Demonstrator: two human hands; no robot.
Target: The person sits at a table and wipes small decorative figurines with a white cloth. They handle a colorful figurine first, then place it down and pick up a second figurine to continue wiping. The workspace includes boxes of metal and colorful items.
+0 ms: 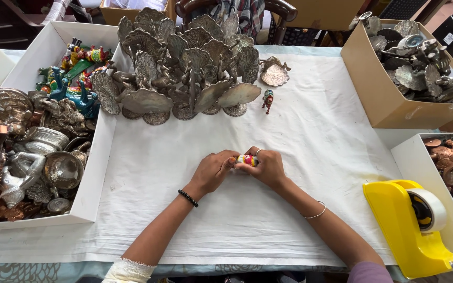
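Both hands meet at the middle of a white cloth (315, 136) on the table. My left hand (213, 170) and my right hand (268, 167) together grip a small painted figurine (247, 160) with red, yellow and white colours. Most of the figurine is hidden by the fingers. The left wrist wears a black bead bracelet, the right a thin metal bangle and a ring. A small painted animal figurine (267, 100) stands alone further back on the cloth.
A cluster of silver peacock figures (184, 68) fills the back of the cloth. A white box (98, 157) of metal and painted figurines sits left. A cardboard box (378, 94) of metal pieces stands back right. A yellow tape dispenser (410, 230) lies front right.
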